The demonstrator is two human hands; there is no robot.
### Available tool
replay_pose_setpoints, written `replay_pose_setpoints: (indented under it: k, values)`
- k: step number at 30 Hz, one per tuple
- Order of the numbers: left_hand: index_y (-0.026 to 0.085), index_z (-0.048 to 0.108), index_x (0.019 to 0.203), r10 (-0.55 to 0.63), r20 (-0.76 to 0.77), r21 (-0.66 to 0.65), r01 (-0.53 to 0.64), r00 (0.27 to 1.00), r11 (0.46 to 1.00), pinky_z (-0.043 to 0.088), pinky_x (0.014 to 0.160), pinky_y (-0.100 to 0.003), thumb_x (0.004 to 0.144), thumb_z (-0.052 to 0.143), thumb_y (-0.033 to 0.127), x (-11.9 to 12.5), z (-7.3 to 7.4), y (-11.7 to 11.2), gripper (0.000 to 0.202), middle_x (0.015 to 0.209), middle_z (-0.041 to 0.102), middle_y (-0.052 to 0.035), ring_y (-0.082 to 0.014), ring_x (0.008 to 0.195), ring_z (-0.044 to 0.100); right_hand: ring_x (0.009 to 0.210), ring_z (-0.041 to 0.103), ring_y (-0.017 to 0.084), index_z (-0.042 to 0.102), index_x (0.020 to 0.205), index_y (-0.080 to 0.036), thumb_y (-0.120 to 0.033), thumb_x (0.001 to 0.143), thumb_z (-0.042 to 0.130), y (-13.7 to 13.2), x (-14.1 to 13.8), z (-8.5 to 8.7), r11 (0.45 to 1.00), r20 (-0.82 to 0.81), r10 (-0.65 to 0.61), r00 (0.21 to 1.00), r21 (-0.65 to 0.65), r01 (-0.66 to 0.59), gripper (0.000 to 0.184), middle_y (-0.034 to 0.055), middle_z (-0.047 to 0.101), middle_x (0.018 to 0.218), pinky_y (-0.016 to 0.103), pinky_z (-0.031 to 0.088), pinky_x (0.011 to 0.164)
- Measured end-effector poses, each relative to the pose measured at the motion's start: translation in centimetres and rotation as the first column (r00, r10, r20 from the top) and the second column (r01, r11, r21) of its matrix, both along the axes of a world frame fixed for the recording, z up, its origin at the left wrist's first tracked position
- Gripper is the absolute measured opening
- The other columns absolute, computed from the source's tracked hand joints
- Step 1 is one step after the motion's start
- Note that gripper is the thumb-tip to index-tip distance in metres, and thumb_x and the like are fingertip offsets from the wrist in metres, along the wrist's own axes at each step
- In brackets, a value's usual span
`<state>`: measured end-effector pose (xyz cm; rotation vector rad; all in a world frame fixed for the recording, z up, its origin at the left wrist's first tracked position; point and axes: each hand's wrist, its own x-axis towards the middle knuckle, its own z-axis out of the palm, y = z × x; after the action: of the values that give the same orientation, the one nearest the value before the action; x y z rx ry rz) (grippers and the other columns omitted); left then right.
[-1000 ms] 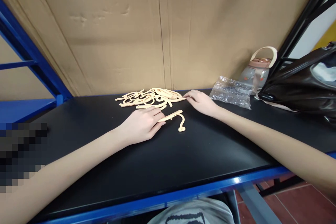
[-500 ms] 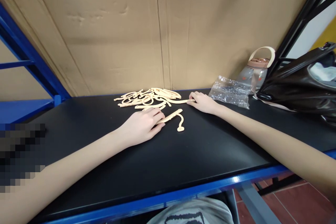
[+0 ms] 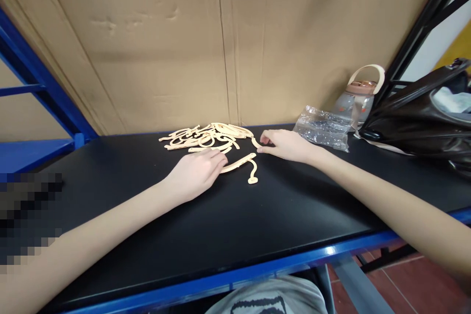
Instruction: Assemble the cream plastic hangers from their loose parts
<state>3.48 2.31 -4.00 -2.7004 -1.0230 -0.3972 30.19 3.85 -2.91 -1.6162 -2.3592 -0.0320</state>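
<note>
A cream-coloured bendy strip lies on the black tabletop, its thin curled tail pointing towards me. My left hand is closed over the strip's left end, with the thumb hidden beneath. To the right, my right hand has its thumb and fingers apart. A short curved cream piece touches or nearly touches that thumb's tip. Behind both hands, a loose heap of similar cream strips lies tangled near the back edge.
A crumpled clear plastic bag lies at the back right, before a clear bottle with a handle. Beside them sits a dark shiny bag. Cardboard stands behind the black table, which has a blue front edge.
My right hand has spread its fingers and shifted slightly left; the strip it pinched no longer stretches straight between heap and fingers. My left hand has slid slightly left along its strip.
</note>
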Motion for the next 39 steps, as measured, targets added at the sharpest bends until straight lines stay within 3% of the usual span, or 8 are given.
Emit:
replay_pose_setpoints:
  k: [6, 11, 13, 16, 19, 24, 30, 39]
  values:
    - [0.021, 0.065, 0.097, 0.157, 0.110, 0.040, -0.162, 0.981, 0.986, 0.049, 0.084, -0.041, 0.091, 0.032, 0.026, -2.4, 0.7, 2.5, 0.034, 0.104, 0.066, -0.0079, -0.0264, 0.102, 0.058, 0.071, 0.059, 0.015, 0.061, 0.086, -0.022, -0.037, 0.085, 0.055, 0.8, -0.3, -1.0, 0.997, -0.064, 0.069, 0.996, -0.030, -0.071, 0.017, 0.0001, 0.067, 0.080, 0.026, 0.037, 0.058]
    - [0.027, 0.068, 0.105, 0.160, 0.069, -0.073, -0.155, 0.985, 0.985, 0.048, 0.087, -0.041, 0.092, 0.038, 0.039, -4.0, 0.1, 4.4, 0.035, 0.114, 0.065, -0.0050, -0.0268, 0.108, 0.057, 0.059, 0.053, 0.013, 0.055, 0.063, -0.019, -0.033, 0.082, 0.052, 0.4, 0.0, 0.0, 0.992, -0.059, 0.072, 0.996, -0.100, -0.078, 0.023, -0.0002, 0.061, 0.064, 0.026, 0.033, 0.053]
    - [0.027, 0.067, 0.107, 0.167, 0.078, -0.080, -0.160, 0.983, 0.984, 0.049, 0.085, -0.041, 0.093, 0.036, 0.040, -4.1, -0.2, 4.6, 0.036, 0.115, 0.065, -0.0049, -0.0272, 0.110, 0.057, 0.058, 0.055, 0.012, 0.056, 0.061, -0.019, -0.031, 0.080, 0.053, 0.2, 0.2, 0.3, 0.958, -0.144, 0.124, 0.982, -0.239, -0.156, 0.022, -0.0002, 0.062, 0.063, 0.025, 0.037, 0.054]
    - [0.025, 0.067, 0.104, 0.175, 0.070, -0.055, -0.171, 0.982, 0.984, 0.050, 0.083, -0.041, 0.094, 0.034, 0.040, -4.0, -0.3, 4.5, 0.038, 0.113, 0.066, -0.0059, -0.0272, 0.107, 0.058, 0.058, 0.057, 0.013, 0.061, 0.062, -0.018, -0.034, 0.079, 0.055, 0.0, 0.4, 0.6, 0.850, -0.267, 0.192, 0.944, -0.435, -0.297, 0.024, 0.0003, 0.062, 0.062, 0.025, 0.042, 0.055]
    - [0.022, 0.066, 0.102, 0.185, 0.059, -0.011, -0.185, 0.981, 0.983, 0.050, 0.084, -0.040, 0.094, 0.034, 0.039, -3.9, -0.3, 4.6, 0.037, 0.111, 0.065, -0.0079, -0.0265, 0.103, 0.059, 0.059, 0.055, 0.012, 0.064, 0.064, -0.017, -0.040, 0.080, 0.056, -0.2, 0.3, 0.7, 0.794, -0.310, 0.253, 0.917, -0.475, -0.380, 0.029, 0.0007, 0.062, 0.063, 0.025, 0.043, 0.057]
    - [0.018, 0.065, 0.092, 0.175, 0.019, 0.044, -0.175, 0.984, 0.984, 0.046, 0.091, -0.043, 0.092, 0.036, 0.035, -4.1, -0.4, 5.1, 0.034, 0.103, 0.064, -0.0098, -0.0273, 0.103, 0.056, 0.056, 0.049, 0.009, 0.062, 0.061, -0.016, -0.053, 0.082, 0.056, 0.2, -0.1, 0.0, 0.813, -0.258, 0.303, 0.917, -0.432, -0.390, 0.043, -0.0015, 0.056, 0.057, 0.024, 0.037, 0.056]
    - [0.015, 0.066, 0.087, 0.159, 0.000, 0.091, -0.158, 0.987, 0.983, 0.047, 0.091, -0.042, 0.091, 0.038, 0.029, -3.6, -0.3, 4.5, 0.031, 0.106, 0.063, -0.0112, -0.0267, 0.101, 0.057, 0.059, 0.050, 0.010, 0.064, 0.076, -0.015, -0.062, 0.083, 0.050, 0.8, 0.2, -0.4, 0.772, -0.361, 0.257, 0.896, -0.481, -0.415, 0.049, 0.0002, 0.056, 0.067, 0.023, 0.038, 0.053]
    - [0.014, 0.071, 0.099, 0.057, -0.107, 0.109, -0.045, 0.993, 0.993, 0.047, 0.092, -0.040, 0.083, 0.036, 0.008, -1.9, -0.1, 1.9, 0.039, 0.109, 0.066, -0.0089, -0.0262, 0.108, 0.056, 0.051, 0.045, 0.009, 0.059, 0.075, -0.015, -0.063, 0.085, 0.045, 0.7, 0.0, -0.5, 0.810, -0.403, 0.162, 0.901, -0.467, -0.355, 0.051, -0.0023, 0.050, 0.056, 0.023, 0.038, 0.051]
